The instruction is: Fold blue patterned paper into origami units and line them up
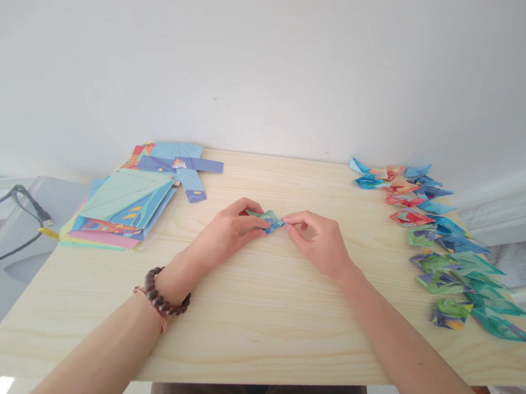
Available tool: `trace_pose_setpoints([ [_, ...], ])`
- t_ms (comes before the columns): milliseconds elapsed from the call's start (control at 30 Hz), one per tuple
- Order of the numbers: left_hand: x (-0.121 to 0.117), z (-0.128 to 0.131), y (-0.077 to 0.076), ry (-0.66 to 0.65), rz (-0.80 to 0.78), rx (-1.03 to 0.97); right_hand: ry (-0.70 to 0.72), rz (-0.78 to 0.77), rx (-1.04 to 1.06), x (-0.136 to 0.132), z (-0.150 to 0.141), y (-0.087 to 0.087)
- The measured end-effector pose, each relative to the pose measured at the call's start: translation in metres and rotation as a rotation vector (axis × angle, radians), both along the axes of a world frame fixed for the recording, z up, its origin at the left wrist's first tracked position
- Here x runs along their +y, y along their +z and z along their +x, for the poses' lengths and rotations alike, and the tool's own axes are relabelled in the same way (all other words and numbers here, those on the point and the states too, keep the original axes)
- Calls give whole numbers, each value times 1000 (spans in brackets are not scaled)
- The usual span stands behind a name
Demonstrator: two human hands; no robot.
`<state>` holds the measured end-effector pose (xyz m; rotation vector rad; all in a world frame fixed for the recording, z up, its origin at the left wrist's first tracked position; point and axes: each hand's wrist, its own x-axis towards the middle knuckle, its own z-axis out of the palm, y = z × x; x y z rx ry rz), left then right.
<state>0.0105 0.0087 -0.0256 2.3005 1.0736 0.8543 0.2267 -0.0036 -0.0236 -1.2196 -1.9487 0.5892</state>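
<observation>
Between my two hands, over the middle of the table, is a small folded paper piece in green and blue. My left hand grips its left side, with fingers bent around it and a beaded bracelet on that wrist. The thumb and forefinger of my right hand pinch the piece's right tip. My fingers cover part of the folds, so its full shape is hidden.
A stack of coloured paper sheets lies at the left, with blue paper strips beside it. Several folded paper pieces line the table's right side. A cable lies beyond the left edge; a wall rises behind.
</observation>
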Motion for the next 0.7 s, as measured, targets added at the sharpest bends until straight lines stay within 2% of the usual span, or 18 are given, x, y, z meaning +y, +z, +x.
trace_pose_setpoints([
  [233,-1,1,3,-24,32,9,159,55,-90,0,-2,2],
  [500,-3,4,3,44,45,108,180,40,-201,0,-4,5],
  [700,1,1,2,-1,32,130,191,50,-205,1,-4,5],
])
